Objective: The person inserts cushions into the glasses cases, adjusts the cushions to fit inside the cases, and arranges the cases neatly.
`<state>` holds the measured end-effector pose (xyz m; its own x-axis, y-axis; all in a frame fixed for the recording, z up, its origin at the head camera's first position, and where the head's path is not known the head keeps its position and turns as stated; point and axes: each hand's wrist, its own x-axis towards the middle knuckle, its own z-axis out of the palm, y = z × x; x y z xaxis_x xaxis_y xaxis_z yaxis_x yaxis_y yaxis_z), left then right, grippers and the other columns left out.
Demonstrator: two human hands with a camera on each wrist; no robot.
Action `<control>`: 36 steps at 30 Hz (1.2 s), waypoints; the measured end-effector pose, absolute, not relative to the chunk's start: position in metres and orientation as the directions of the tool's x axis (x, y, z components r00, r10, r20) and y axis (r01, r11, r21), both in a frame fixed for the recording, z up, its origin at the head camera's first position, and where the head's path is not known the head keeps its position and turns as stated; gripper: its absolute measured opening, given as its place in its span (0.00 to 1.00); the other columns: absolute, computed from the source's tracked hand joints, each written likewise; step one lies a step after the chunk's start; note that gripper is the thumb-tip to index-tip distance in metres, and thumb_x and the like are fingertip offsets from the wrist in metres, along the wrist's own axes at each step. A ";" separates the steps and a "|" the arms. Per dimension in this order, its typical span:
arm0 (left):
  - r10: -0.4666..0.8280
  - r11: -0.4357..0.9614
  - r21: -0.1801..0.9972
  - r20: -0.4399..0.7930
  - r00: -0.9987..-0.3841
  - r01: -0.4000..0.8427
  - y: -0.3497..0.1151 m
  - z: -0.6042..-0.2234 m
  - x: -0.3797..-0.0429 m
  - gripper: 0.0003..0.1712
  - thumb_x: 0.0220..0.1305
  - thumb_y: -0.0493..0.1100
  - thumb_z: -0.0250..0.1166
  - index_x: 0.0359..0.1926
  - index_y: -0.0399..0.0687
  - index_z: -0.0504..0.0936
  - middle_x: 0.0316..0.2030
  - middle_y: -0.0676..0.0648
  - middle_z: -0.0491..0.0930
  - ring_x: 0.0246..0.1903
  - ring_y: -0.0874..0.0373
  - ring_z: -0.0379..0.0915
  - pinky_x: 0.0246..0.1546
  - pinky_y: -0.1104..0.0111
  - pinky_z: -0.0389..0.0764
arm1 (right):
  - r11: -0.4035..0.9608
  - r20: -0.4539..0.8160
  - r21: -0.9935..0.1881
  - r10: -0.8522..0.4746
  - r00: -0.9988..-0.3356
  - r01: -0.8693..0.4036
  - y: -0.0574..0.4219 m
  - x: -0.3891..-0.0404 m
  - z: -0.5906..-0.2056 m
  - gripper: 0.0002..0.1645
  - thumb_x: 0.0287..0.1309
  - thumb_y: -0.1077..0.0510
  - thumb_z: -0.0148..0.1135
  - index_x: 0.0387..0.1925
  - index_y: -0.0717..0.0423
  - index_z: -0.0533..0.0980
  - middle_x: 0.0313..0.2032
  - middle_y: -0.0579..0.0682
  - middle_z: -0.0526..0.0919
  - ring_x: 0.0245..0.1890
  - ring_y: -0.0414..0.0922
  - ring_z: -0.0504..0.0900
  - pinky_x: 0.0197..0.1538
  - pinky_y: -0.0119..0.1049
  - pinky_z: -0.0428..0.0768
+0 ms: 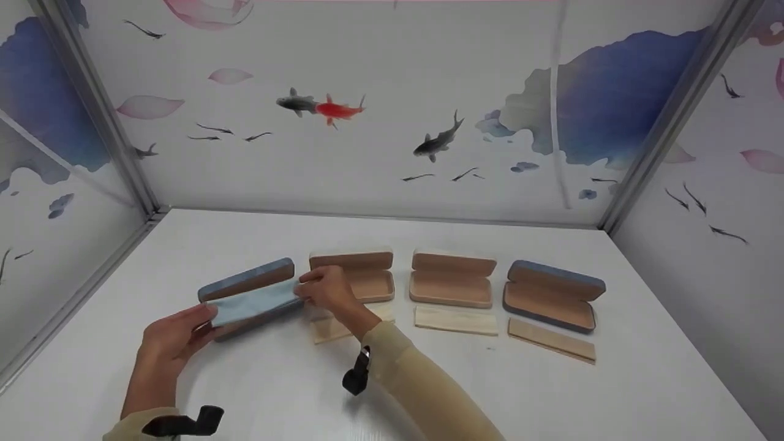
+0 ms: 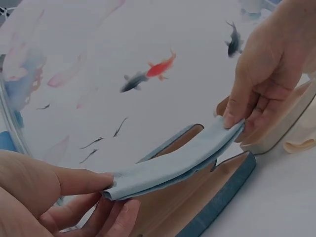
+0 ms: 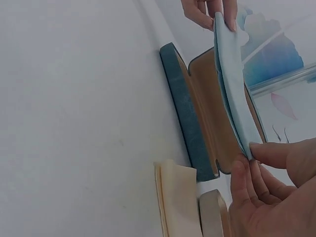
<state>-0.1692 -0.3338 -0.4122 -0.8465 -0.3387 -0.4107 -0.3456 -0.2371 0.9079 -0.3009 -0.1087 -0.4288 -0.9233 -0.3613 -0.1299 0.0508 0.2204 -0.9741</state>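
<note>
A folded light-blue cloth (image 1: 254, 304) stretches between both hands above an open blue glasses case (image 1: 248, 278) with a tan lining. My left hand (image 1: 174, 337) pinches the cloth's left end between thumb and fingers. At the other end, my right hand (image 1: 331, 291) pinches it the same way. In the left wrist view the cloth (image 2: 168, 165) sags slightly over the open case (image 2: 217, 197). The right wrist view shows the folded layers of the cloth (image 3: 232, 79) along its edge, with the case (image 3: 180, 108) behind and below it.
Two light-coloured open glasses cases (image 1: 375, 286) (image 1: 450, 289) and another blue one (image 1: 548, 303) stand to the right. In front of them lie a folded cream cloth (image 1: 327, 331), another cream cloth (image 1: 456, 320) and a tan cloth (image 1: 551, 340). Printed walls enclose the white table (image 1: 294, 392).
</note>
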 end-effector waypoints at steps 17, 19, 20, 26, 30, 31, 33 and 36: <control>-0.570 -0.147 0.947 -0.318 -0.758 -0.286 -0.324 -0.431 -0.182 0.29 0.70 0.37 0.62 0.69 0.32 0.68 0.71 0.32 0.63 0.30 0.71 0.76 0.36 0.79 0.83 | 0.272 -0.078 -0.962 -0.291 -0.954 -0.004 -0.126 -0.307 -0.429 0.06 0.55 0.67 0.71 0.36 0.63 0.85 0.33 0.53 0.87 0.30 0.43 0.86 0.35 0.32 0.84; -0.585 -0.137 0.949 -0.309 -0.750 -0.284 -0.324 -0.432 -0.183 0.28 0.71 0.37 0.61 0.68 0.32 0.69 0.70 0.32 0.64 0.30 0.71 0.75 0.36 0.80 0.82 | 0.266 -0.065 -0.964 -0.297 -0.953 -0.018 -0.127 -0.307 -0.431 0.05 0.56 0.67 0.70 0.37 0.63 0.84 0.32 0.53 0.87 0.30 0.43 0.86 0.35 0.33 0.84; -0.589 -0.135 0.949 -0.308 -0.747 -0.284 -0.324 -0.433 -0.184 0.28 0.71 0.37 0.61 0.68 0.31 0.70 0.70 0.32 0.65 0.30 0.71 0.75 0.35 0.80 0.82 | 0.266 -0.059 -0.964 -0.297 -0.953 -0.024 -0.128 -0.308 -0.432 0.06 0.56 0.67 0.70 0.37 0.64 0.85 0.32 0.53 0.87 0.30 0.43 0.86 0.35 0.33 0.84; -0.621 -0.140 0.944 -0.319 -0.716 -0.300 -0.325 -0.439 -0.187 0.24 0.67 0.35 0.65 0.61 0.30 0.77 0.68 0.31 0.67 0.27 0.72 0.75 0.32 0.79 0.82 | 0.299 -0.030 -0.952 -0.295 -0.955 -0.062 -0.128 -0.306 -0.439 0.07 0.57 0.66 0.70 0.38 0.63 0.85 0.30 0.51 0.87 0.27 0.40 0.82 0.31 0.29 0.79; -0.639 -0.140 0.941 -0.323 -0.698 -0.307 -0.326 -0.442 -0.187 0.21 0.64 0.35 0.67 0.57 0.30 0.80 0.67 0.31 0.68 0.25 0.71 0.76 0.31 0.78 0.82 | 0.320 -0.005 -0.943 -0.291 -0.957 -0.092 -0.129 -0.305 -0.442 0.07 0.57 0.66 0.70 0.38 0.63 0.86 0.30 0.51 0.87 0.27 0.38 0.80 0.30 0.28 0.77; -0.643 -0.138 0.941 -0.322 -0.695 -0.308 -0.326 -0.442 -0.187 0.21 0.64 0.35 0.67 0.57 0.30 0.80 0.66 0.31 0.69 0.25 0.71 0.76 0.30 0.78 0.82 | 0.324 0.000 -0.941 -0.291 -0.957 -0.098 -0.129 -0.304 -0.442 0.07 0.57 0.66 0.69 0.38 0.63 0.86 0.31 0.50 0.87 0.27 0.37 0.79 0.31 0.28 0.77; -0.648 -0.125 0.940 -0.320 -0.691 -0.318 -0.326 -0.442 -0.187 0.22 0.63 0.35 0.68 0.57 0.30 0.80 0.65 0.31 0.70 0.24 0.70 0.76 0.29 0.79 0.82 | 0.328 0.005 -0.939 -0.288 -0.958 -0.104 -0.130 -0.304 -0.442 0.07 0.57 0.66 0.69 0.38 0.63 0.85 0.31 0.51 0.87 0.27 0.37 0.79 0.31 0.28 0.78; -0.651 -0.088 0.936 -0.314 -0.691 -0.342 -0.326 -0.443 -0.187 0.24 0.64 0.37 0.68 0.59 0.30 0.79 0.61 0.32 0.73 0.24 0.70 0.76 0.28 0.79 0.80 | 0.345 0.009 -0.932 -0.281 -0.960 -0.110 -0.130 -0.304 -0.442 0.07 0.57 0.66 0.69 0.38 0.63 0.85 0.33 0.51 0.87 0.28 0.37 0.79 0.32 0.29 0.78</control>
